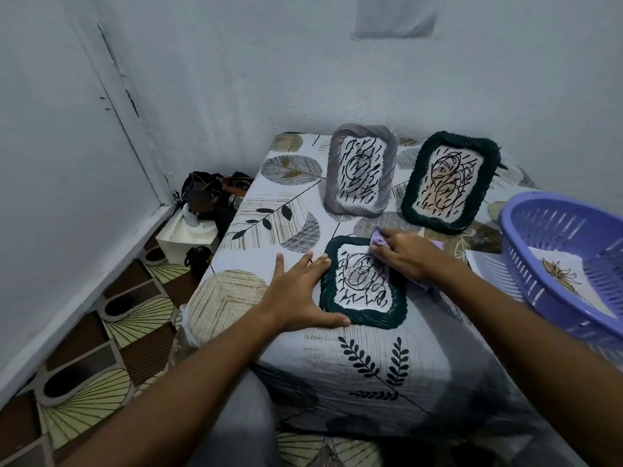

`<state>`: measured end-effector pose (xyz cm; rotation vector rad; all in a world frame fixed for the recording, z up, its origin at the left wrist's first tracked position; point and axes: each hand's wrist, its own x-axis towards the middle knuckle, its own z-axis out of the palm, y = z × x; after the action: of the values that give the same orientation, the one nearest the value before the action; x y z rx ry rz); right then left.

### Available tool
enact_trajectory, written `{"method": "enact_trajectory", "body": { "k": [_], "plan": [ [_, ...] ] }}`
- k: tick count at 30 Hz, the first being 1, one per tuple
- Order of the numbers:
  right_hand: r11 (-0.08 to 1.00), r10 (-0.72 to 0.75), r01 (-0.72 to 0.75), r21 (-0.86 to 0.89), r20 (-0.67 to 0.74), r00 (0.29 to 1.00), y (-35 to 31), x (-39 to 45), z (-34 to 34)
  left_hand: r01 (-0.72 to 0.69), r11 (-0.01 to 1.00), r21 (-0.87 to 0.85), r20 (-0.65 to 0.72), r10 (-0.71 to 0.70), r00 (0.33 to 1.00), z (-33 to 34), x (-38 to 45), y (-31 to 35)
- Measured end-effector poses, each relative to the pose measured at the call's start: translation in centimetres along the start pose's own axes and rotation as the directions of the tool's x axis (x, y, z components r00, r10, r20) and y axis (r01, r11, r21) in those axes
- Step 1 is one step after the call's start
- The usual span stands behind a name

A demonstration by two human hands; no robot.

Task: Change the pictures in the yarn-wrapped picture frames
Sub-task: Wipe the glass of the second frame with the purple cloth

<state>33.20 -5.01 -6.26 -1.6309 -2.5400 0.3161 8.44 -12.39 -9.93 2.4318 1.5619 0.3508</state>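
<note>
On the near part of the leaf-patterned tabletop (290, 217) a dark green yarn-wrapped frame (362, 281) lies flat, its picture scribbled over in black. The left hand (300, 291) lies flat beside the frame's left edge, fingers straight and spread, fingertips on its upper left corner and the thumb along its lower left corner. The right hand (404, 254) rests over the frame's upper right corner, its fingers curled round a bunched lilac cloth (379, 239) that touches the frame there. Farther back two more yarn-wrapped frames stand tilted, a grey frame (360, 170) on the left and a second dark green frame (450, 178) on the right, well apart from the flat one. At the right edge a lilac slotted plastic basket (559, 261) holds a sheet with a flower drawing (561, 274), and a white sheet (485, 267) lies partly under it. On the patterned floor (111, 332) in the corner to the left sit a white box (187, 239) and some dark objects I cannot identify
</note>
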Motion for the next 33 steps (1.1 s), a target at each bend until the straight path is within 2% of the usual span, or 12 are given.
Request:
{"method": "enact_trajectory", "body": {
  "k": [8,12,17,26,33],
  "plan": [
    [0.998,-0.038,0.038,0.04,-0.016,0.999,-4.0,2.5,2.2,0.004,0.999,0.04,-0.003,-0.004,1.0,0.0,0.1,0.0],
    [1.0,-0.021,0.021,0.021,0.007,1.0,-2.8,1.5,1.8,-0.008,0.996,0.091,0.019,0.006,1.0,0.0,0.1,0.0],
    [0.99,0.085,-0.085,0.108,0.008,0.996,0.3,-0.9,-0.4,-0.001,0.996,0.085,0.018,-0.001,1.0,0.1,0.1,-0.1],
    [0.966,0.08,-0.066,0.251,-0.048,0.996,-0.2,-2.5,0.7,0.014,0.996,0.083,0.025,-0.016,1.0,-0.1,0.2,0.2],
    [0.963,0.067,-0.05,0.265,-0.055,0.996,-0.7,-5.6,2.0,0.008,0.998,0.054,0.01,-0.009,1.0,0.0,0.0,0.2]
  ]
}}
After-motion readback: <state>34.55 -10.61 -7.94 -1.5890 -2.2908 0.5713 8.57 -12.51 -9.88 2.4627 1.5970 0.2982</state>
